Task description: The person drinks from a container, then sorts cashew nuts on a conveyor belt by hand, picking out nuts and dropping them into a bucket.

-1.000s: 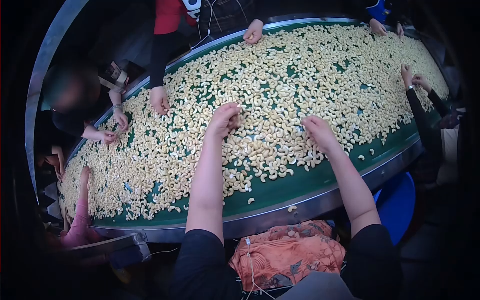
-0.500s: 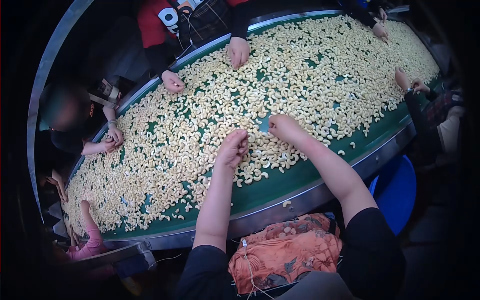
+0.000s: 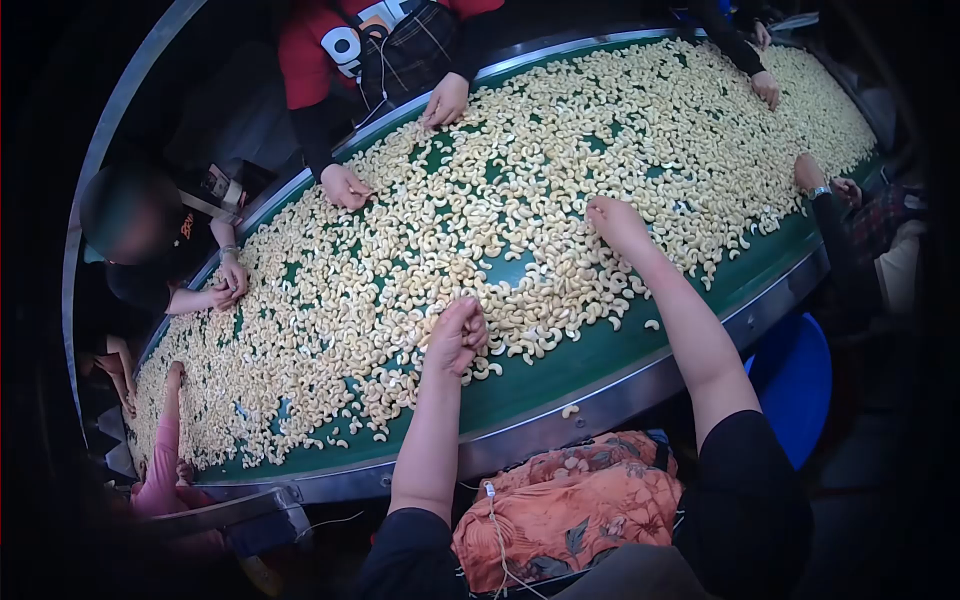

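Cashews (image 3: 520, 200) lie thickly scattered across a green belt (image 3: 590, 375). My left hand (image 3: 458, 335) is curled closed just above the near side of the cashews. Its fingertips press together, and whatever they hold is hidden. Farther out and to the right, my right hand (image 3: 618, 225) reaches down into the cashews with its fingers drawn together. The back of that hand covers the fingertips, so I cannot make out what is in them. Between my hands a small patch of bare belt shows.
A metal rail (image 3: 560, 410) edges the belt, with one loose cashew on it. Co-workers' hands (image 3: 447, 100) pick among the cashews along the far side and both ends. A blue tub (image 3: 795, 385) stands below at right. Orange floral cloth (image 3: 570, 505) covers my lap.
My right hand has moved right and farther out. My left hand has drawn slightly nearer to me. The cashews nearby have shifted left with the belt.
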Tool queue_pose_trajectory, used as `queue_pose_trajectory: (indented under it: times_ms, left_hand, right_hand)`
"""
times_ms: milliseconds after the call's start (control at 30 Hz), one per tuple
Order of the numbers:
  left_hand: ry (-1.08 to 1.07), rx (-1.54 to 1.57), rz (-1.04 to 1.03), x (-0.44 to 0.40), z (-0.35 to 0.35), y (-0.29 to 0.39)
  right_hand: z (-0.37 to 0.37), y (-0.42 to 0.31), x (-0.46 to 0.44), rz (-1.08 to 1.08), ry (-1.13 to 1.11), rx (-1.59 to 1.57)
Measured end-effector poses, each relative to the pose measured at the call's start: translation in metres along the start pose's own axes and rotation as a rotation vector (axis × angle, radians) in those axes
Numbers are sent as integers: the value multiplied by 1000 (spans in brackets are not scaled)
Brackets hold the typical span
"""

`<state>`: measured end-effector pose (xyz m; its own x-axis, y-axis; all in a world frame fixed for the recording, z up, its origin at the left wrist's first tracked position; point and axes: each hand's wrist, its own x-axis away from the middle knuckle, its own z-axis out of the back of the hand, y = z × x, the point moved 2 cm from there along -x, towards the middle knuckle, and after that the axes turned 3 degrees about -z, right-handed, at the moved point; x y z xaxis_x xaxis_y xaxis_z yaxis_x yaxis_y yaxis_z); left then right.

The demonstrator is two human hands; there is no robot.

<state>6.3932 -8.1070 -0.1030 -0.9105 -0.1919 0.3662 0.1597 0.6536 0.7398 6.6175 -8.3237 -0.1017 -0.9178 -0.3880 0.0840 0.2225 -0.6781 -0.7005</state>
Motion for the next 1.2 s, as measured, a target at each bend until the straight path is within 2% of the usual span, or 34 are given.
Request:
queue_pose_trajectory:
  times_ms: [33,167,233,300,333,367,433,533,567,600,667,733,800,833,867,900,967,1033,1067,1133,1200]
  left_hand:
    - [-8,-16,8,-2,-5,-1]
    - [-35,-69,14,-14,-23,-2]
    - [-95,-60,26,-28,-32,-1]
    - [-41,-256,8,-48,-47,0]
    - [-31,-371,0,-60,-59,4]
    - [-20,-483,-8,-75,-70,8]
    - [-33,-859,-290,-118,-86,8]
    - [22,-1384,-495,-170,-117,8]
    - [32,-1566,-553,-182,-128,7]
    - [40,-1815,-474,-196,-134,3]
    - [67,-1953,-379,-207,-142,-4]
    - [115,-2048,-318,-216,-145,-7]
    - [11,-1654,-197,-213,-132,-1]
    - [-36,-1458,-139,-208,-127,4]
    - [-36,-1088,-142,-198,-123,5]
    - [-53,-700,-17,-186,-124,10]
    - [-235,-210,-20,-183,-97,7]
    - [-176,-70,-85,-166,-107,9]
    - [-147,1,-117,-162,-111,11]
    - [-103,-58,-109,-168,-112,13]
    - [-66,-142,-120,-178,-115,13]
  right_hand:
    - [2,0,-5,86,53,266]
    - [-4,-4,-18,111,-100,519]
    - [-1,-2,-20,105,-156,495]
    - [6,1,-19,81,-226,429]
    - [20,-5,-11,11,-415,167]
    - [18,10,-8,-80,-555,-275]
    - [15,48,-4,-264,-791,-1163]
    - [40,48,15,-482,-483,-1564]
    - [42,54,8,-449,-444,-1555]
    - [43,64,-2,-415,-405,-1545]
    - [47,76,-24,-376,-354,-1472]
    - [54,71,-45,-322,-315,-1211]
    - [52,50,-56,-257,-219,-886]
    - [48,38,-62,-105,-110,-608]
    - [38,34,-73,64,-57,-469]
    - [34,21,-78,133,-41,-311]
    - [18,-2,-91,217,-2,34]
    - [-12,-6,-113,304,-13,382]
    - [-20,-7,-118,312,-24,418]
    - [-22,-16,-114,330,-51,497]
    - [-8,-13,-100,274,-173,242]
